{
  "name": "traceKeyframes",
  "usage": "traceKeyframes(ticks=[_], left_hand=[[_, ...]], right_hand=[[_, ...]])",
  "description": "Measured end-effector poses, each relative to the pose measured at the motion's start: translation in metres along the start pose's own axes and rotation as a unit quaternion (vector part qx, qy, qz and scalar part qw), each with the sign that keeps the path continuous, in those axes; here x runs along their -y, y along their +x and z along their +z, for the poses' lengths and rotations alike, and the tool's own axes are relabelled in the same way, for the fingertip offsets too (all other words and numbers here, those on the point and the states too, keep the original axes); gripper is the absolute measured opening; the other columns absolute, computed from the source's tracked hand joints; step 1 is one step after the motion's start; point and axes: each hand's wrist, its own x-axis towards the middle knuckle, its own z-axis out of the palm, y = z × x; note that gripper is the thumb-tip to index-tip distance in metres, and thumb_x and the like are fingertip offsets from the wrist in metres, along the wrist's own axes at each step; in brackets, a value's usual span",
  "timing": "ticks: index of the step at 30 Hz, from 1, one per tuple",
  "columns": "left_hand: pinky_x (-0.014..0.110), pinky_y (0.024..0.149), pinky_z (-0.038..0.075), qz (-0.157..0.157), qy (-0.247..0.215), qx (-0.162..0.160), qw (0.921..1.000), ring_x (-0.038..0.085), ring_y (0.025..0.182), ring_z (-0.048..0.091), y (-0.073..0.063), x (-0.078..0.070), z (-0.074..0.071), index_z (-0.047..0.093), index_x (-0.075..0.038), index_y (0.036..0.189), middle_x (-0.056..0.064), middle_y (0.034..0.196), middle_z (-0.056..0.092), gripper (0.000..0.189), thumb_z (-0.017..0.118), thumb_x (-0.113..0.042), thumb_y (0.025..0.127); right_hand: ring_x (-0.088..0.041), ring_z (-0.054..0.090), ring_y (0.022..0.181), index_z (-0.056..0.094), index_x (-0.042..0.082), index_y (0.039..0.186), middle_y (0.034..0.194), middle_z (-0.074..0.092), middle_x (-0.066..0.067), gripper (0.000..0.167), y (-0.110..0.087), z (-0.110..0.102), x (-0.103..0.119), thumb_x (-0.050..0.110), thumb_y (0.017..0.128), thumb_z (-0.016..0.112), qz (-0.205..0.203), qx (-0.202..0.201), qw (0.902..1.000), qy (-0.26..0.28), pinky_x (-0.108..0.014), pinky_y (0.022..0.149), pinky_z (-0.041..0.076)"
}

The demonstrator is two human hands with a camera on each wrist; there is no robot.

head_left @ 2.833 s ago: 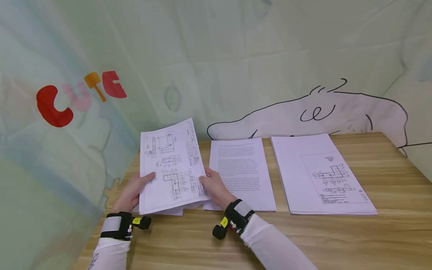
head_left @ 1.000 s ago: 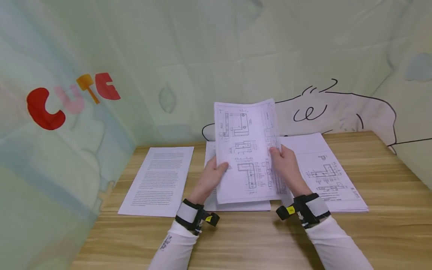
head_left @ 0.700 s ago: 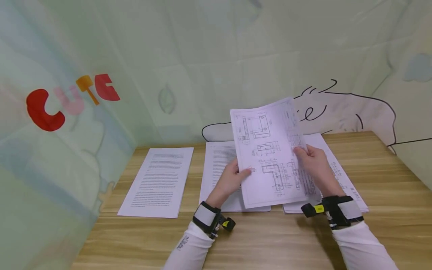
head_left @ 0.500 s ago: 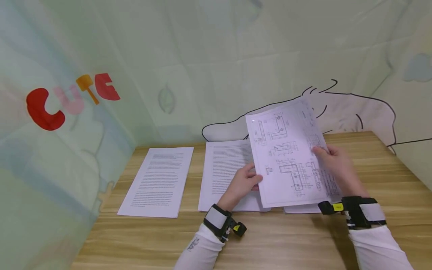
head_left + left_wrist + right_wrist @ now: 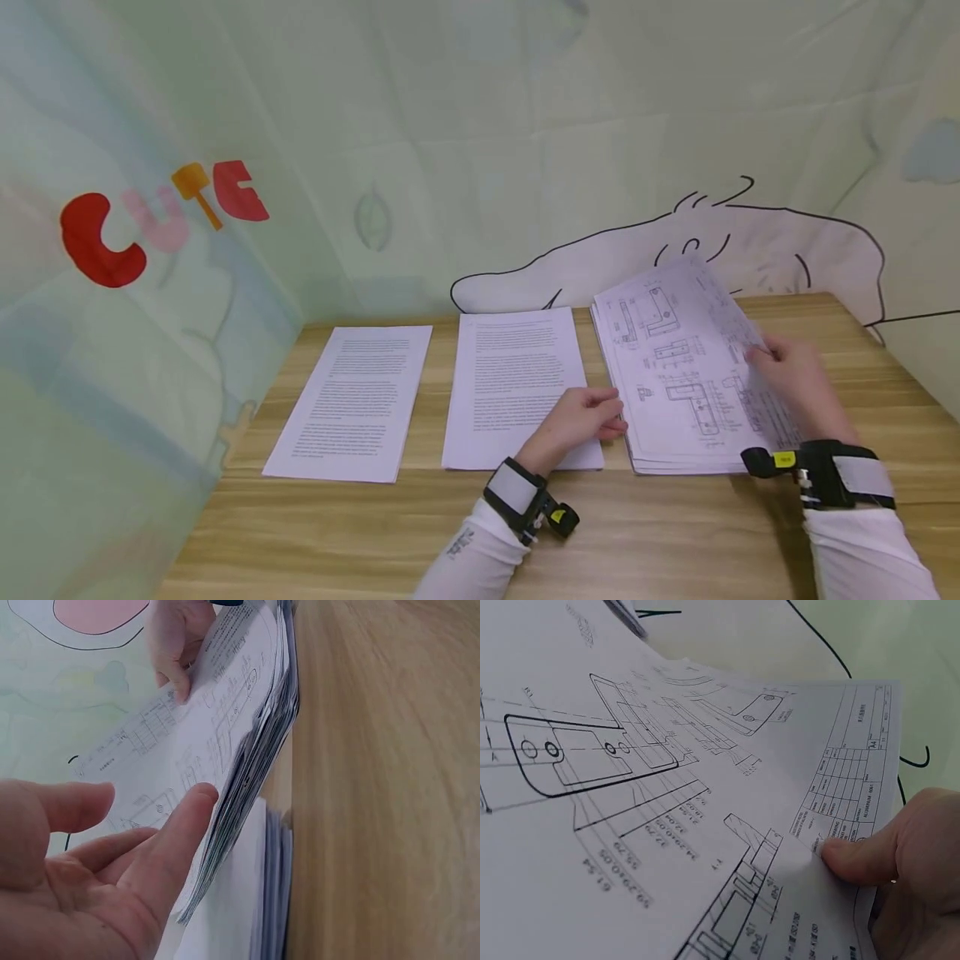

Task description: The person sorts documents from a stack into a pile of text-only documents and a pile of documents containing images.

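Observation:
A white sheet printed with bracket drawings (image 5: 678, 358) lies at a slant over the right-hand paper stack (image 5: 639, 465), covering most of it. My right hand (image 5: 801, 385) pinches the sheet's right edge, its thumb on top of the print, as the right wrist view shows with the thumb (image 5: 859, 859). At the sheet's left edge, my left hand (image 5: 573, 423) has its fingers loosely extended and thumb apart, holding nothing. In the left wrist view those fingers (image 5: 169, 855) are right beside the layered page edges (image 5: 244, 776); the sheet's far part bows upward.
A stack of text pages (image 5: 510, 375) lies in the middle, partly under my left forearm and hand in view. Another text stack (image 5: 348, 400) sits farther left. All rest on a wooden table (image 5: 337, 533) with a printed curtain (image 5: 450, 150) behind.
Both hands have carried the drawing sheet from the left, past the middle stack, and down onto the right-hand stack. My left hand has let go of it; my right still holds its edge.

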Motion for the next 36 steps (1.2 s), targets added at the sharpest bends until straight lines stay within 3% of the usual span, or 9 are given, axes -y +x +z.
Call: traceKeyframes(ticks=[6,13,20,29,36], left_hand=[[0.027,0.08,0.059,-0.003,0.033,-0.025,0.9991,0.013,0.085,0.071,-0.003,-0.003,0.005,0.07,-0.007,0.122,0.007,0.095,0.076,0.031,0.061,-0.021,0.096],[0.026,0.081,0.058,-0.009,0.056,-0.028,0.998,0.009,0.086,0.068,-0.006,-0.004,0.007,0.071,-0.009,0.121,0.003,0.097,0.075,0.031,0.061,-0.023,0.096],[0.023,0.076,0.055,-0.02,0.059,-0.036,0.9974,0.008,0.082,0.066,-0.005,-0.001,0.007,0.072,-0.01,0.119,0.001,0.093,0.075,0.029,0.062,-0.023,0.095],[0.032,0.087,0.057,-0.025,0.028,-0.036,0.9987,0.011,0.087,0.067,-0.004,0.0,0.008,0.071,-0.01,0.121,0.003,0.096,0.074,0.03,0.062,-0.023,0.096],[0.03,0.084,0.058,-0.002,0.016,-0.033,0.9993,0.014,0.088,0.07,-0.004,-0.001,-0.003,0.07,-0.01,0.123,0.005,0.099,0.074,0.03,0.06,-0.023,0.097]], right_hand=[[-0.042,0.049,0.105,0.026,-0.004,0.153,0.134,0.046,-0.035,0.057,0.004,0.0,-0.006,0.027,0.105,0.033,0.024,0.019,0.9995,-0.009,-0.046,0.078,0.04],[-0.045,0.049,0.107,0.031,-0.01,0.148,0.135,0.044,-0.038,0.055,0.005,0.008,-0.008,0.019,0.103,0.041,0.038,0.001,0.999,-0.023,-0.053,0.082,0.043],[-0.057,0.04,0.125,0.023,-0.009,0.151,0.146,0.032,-0.043,0.063,0.006,0.013,-0.003,0.012,0.097,0.048,0.063,-0.01,0.9964,-0.057,-0.068,0.099,0.036],[-0.064,0.031,0.13,0.018,-0.01,0.151,0.147,0.026,-0.044,0.076,0.003,0.013,0.004,0.024,0.095,0.057,0.049,0.026,0.9898,-0.131,-0.072,0.104,0.029],[-0.063,0.031,0.129,0.005,-0.003,0.156,0.151,0.021,-0.043,0.084,0.0,0.019,0.012,0.034,0.099,0.054,0.039,0.023,0.9918,-0.119,-0.074,0.102,0.031]])
